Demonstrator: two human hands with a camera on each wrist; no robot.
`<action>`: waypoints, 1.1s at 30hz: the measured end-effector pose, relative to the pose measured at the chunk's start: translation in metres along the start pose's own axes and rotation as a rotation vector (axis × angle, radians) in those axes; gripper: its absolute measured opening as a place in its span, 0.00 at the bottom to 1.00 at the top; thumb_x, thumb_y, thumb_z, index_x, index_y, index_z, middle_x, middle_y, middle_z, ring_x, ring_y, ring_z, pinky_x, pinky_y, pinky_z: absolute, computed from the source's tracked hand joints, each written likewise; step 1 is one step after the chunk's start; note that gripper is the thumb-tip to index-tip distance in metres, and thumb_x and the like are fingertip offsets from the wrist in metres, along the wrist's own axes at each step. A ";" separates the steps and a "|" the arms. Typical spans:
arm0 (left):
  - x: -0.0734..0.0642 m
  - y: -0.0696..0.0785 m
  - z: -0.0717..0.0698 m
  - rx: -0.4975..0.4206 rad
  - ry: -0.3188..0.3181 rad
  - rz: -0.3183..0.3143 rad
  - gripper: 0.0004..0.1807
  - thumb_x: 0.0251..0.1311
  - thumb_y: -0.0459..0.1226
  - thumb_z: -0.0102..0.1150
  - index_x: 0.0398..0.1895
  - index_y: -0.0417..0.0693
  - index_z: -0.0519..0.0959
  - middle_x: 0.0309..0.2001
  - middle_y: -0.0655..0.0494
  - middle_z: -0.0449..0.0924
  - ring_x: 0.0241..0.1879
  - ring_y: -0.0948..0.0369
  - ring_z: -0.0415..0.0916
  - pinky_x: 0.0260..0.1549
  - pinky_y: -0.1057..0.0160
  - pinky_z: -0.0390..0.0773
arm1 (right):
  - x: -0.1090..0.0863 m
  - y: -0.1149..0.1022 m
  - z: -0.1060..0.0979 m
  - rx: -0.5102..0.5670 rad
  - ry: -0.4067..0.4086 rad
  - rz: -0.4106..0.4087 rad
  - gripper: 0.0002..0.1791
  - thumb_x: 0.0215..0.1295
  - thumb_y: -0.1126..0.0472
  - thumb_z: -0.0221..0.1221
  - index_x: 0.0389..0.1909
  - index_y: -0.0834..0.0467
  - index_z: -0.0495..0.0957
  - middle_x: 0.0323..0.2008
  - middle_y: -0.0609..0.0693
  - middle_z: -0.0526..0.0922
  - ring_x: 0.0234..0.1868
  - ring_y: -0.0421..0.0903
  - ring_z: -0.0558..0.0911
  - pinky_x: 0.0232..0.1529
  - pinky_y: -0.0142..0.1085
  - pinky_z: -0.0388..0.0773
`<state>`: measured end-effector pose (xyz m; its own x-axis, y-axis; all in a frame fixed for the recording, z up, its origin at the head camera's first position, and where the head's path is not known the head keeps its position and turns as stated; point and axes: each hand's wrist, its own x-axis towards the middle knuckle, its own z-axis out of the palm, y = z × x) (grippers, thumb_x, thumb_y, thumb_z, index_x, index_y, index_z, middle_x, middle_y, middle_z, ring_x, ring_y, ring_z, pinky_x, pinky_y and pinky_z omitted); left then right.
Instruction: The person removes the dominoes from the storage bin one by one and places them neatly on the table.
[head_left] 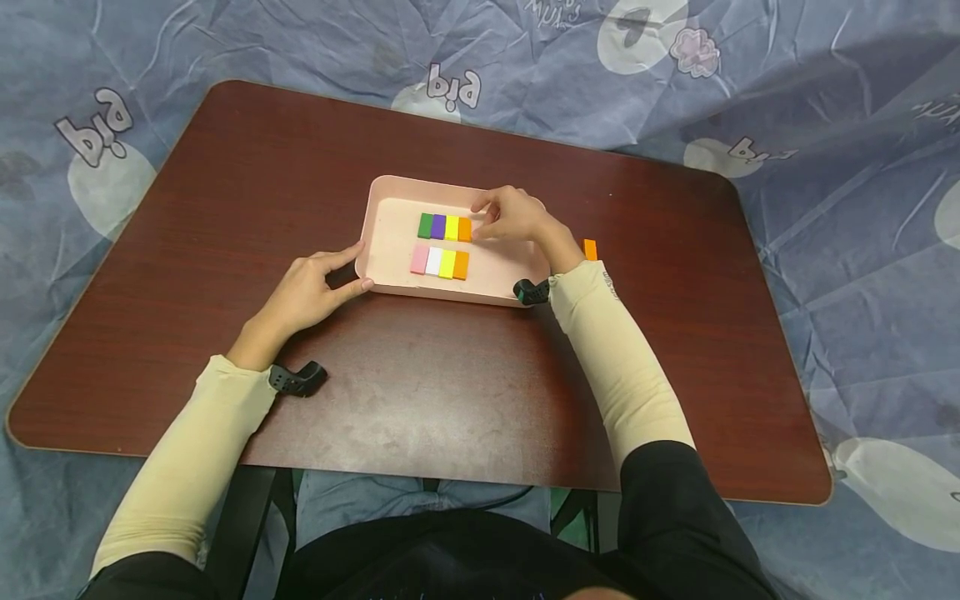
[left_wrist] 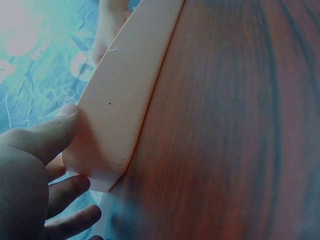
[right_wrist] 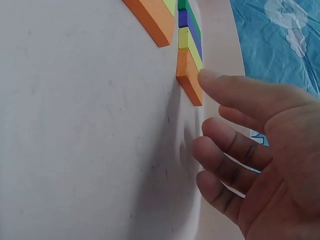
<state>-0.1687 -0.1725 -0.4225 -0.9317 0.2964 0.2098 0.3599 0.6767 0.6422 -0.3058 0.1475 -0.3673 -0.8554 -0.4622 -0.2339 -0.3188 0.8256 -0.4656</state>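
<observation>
A shallow pink tray (head_left: 382, 283) lies on the table, with two rows of coloured blocks inside. The far row runs green (head_left: 425, 225), purple (head_left: 438, 226), yellow (head_left: 452, 227), orange (head_left: 465, 229). Nearer the person are pink (head_left: 418, 258), white (head_left: 433, 261), yellow (head_left: 447, 264) and orange (head_left: 461, 265) blocks. My left hand (head_left: 307, 292) touches the tray's left end, thumb at the near corner and fingers spread along the wall. Over the tray's right half, my right hand (head_left: 513, 217) is beside the far row's orange block, fingers loosely bent around nothing. In the right wrist view one fingertip (right_wrist: 207, 76) overlaps that row's end.
Another orange block (head_left: 590, 249) lies on the brown table (head_left: 660, 333), to the right of the tray and partly behind the right sleeve. Dark bands with small devices (head_left: 298, 379) sit on both wrists. A blue printed cloth (head_left: 300, 50) surrounds the table.
</observation>
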 end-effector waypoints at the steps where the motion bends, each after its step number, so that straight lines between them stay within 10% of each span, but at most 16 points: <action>1: 0.000 0.000 0.000 0.000 -0.001 -0.002 0.36 0.52 0.55 0.61 0.63 0.52 0.68 0.56 0.41 0.71 0.56 0.47 0.68 0.52 0.48 0.66 | 0.001 -0.001 0.000 -0.011 -0.009 0.007 0.22 0.49 0.51 0.67 0.46 0.51 0.76 0.29 0.47 0.80 0.30 0.44 0.75 0.32 0.36 0.68; 33: 0.000 -0.001 0.000 -0.004 -0.009 -0.013 0.36 0.52 0.56 0.60 0.64 0.53 0.67 0.57 0.40 0.70 0.56 0.47 0.67 0.53 0.47 0.66 | 0.009 -0.004 0.005 -0.103 -0.071 -0.012 0.23 0.47 0.51 0.69 0.42 0.56 0.76 0.28 0.48 0.79 0.29 0.44 0.73 0.34 0.34 0.65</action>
<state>-0.1688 -0.1732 -0.4231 -0.9357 0.2942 0.1949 0.3480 0.6775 0.6481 -0.3097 0.1384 -0.3713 -0.8215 -0.4911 -0.2898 -0.3726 0.8470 -0.3793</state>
